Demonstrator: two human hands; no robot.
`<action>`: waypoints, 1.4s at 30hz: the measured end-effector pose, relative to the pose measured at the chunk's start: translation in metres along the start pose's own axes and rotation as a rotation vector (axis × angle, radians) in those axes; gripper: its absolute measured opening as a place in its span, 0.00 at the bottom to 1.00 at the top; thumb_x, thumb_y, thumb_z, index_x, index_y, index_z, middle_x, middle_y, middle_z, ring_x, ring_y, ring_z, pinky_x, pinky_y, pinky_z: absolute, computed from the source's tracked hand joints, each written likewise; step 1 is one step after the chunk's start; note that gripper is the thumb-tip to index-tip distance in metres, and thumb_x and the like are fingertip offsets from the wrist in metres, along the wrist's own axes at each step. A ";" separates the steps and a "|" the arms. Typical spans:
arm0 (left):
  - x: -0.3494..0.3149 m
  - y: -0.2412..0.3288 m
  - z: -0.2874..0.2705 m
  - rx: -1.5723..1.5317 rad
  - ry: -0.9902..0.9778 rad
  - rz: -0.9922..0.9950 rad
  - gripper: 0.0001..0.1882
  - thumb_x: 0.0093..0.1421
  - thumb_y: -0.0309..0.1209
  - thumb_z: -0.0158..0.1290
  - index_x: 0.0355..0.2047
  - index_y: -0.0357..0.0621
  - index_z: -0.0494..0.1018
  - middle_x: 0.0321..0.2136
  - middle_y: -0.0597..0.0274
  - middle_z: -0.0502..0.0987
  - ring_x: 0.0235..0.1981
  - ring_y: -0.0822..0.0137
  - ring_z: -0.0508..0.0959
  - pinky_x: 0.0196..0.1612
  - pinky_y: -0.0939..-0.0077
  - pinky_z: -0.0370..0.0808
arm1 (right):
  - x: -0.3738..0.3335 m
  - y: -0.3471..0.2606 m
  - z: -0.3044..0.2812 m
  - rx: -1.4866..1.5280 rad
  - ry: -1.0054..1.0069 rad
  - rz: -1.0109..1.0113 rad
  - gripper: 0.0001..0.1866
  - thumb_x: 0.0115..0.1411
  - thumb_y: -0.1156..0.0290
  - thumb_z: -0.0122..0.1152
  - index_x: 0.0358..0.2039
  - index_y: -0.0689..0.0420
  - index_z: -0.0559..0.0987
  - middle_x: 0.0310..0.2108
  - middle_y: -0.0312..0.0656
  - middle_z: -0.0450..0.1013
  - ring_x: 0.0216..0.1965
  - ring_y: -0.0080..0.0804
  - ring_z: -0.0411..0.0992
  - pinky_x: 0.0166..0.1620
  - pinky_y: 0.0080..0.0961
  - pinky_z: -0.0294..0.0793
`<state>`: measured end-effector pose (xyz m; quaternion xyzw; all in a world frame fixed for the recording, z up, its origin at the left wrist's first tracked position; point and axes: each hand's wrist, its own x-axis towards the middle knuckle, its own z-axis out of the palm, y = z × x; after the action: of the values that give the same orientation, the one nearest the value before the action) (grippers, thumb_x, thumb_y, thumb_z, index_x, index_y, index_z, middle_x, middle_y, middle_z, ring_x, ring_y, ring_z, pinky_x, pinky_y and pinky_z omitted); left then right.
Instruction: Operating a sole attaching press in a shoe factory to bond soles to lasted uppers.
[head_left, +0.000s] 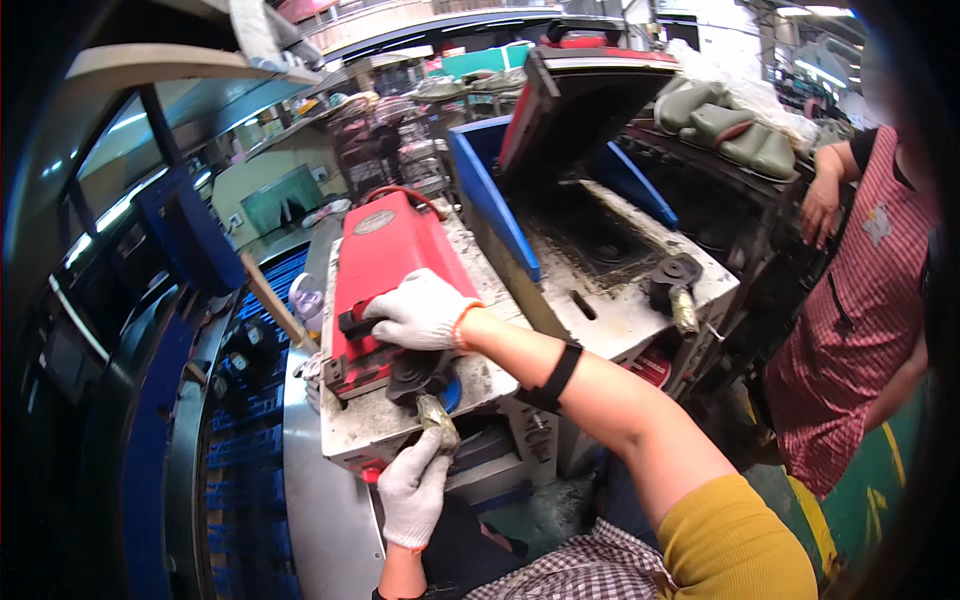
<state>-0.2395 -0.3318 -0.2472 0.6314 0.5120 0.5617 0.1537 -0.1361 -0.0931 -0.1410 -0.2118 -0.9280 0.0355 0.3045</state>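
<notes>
A red machine lid (pixel 400 245) lies lowered on a worn white machine body (pixel 350 435). At its near end, my right hand (pixel 425 310), in a white knit glove with an orange cuff, is closed around a black handle (pixel 355 322). Below it, my left hand (pixel 412 490), also gloved, grips the lower end of a lever wrapped in worn tape (pixel 436 415). That lever comes out of a dark round hub (pixel 412 375) at the machine's front edge. My left fingertips are partly turned away. A red button (pixel 371 474) sits on the front face beside the left hand.
To the right stands a second machine with its dark lid (pixel 585 110) raised between blue side panels (pixel 495 200). Olive-green boots (pixel 725 125) lie on a rack behind it. Another person in a red checked apron (pixel 850 330) stands at right. Blue conveyor slats (pixel 255 450) run along the left.
</notes>
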 end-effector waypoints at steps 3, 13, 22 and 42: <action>0.025 0.007 0.045 0.068 -0.005 0.231 0.19 0.63 0.18 0.62 0.55 0.38 0.82 0.36 0.47 0.85 0.33 0.59 0.85 0.41 0.69 0.80 | 0.003 0.000 -0.004 0.023 -0.087 0.031 0.23 0.63 0.50 0.57 0.52 0.47 0.87 0.40 0.46 0.85 0.47 0.48 0.82 0.60 0.41 0.73; 0.002 0.023 0.081 -0.284 -0.090 -0.197 0.23 0.71 0.24 0.52 0.64 0.27 0.72 0.52 0.49 0.83 0.53 0.59 0.83 0.60 0.67 0.77 | -0.085 -0.031 -0.026 0.598 0.136 0.081 0.24 0.70 0.66 0.59 0.64 0.59 0.77 0.60 0.48 0.77 0.62 0.43 0.73 0.66 0.39 0.69; -0.052 0.050 0.091 -1.330 -0.286 -0.308 0.39 0.73 0.47 0.52 0.75 0.37 0.58 0.74 0.44 0.63 0.76 0.46 0.61 0.80 0.50 0.50 | -0.281 -0.121 0.040 1.216 0.552 0.559 0.36 0.79 0.47 0.48 0.76 0.60 0.63 0.74 0.43 0.63 0.75 0.31 0.57 0.76 0.32 0.53; -0.095 -0.001 0.125 -1.031 -0.671 -0.495 0.30 0.82 0.35 0.37 0.78 0.36 0.51 0.78 0.51 0.53 0.78 0.59 0.55 0.81 0.64 0.49 | -0.346 -0.084 0.130 2.092 1.139 1.039 0.14 0.78 0.58 0.55 0.44 0.56 0.77 0.39 0.43 0.80 0.40 0.39 0.80 0.48 0.39 0.83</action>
<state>-0.1172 -0.3615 -0.3407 0.4812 0.2322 0.4558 0.7119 0.0082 -0.3049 -0.4204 -0.1931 -0.0111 0.7570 0.6241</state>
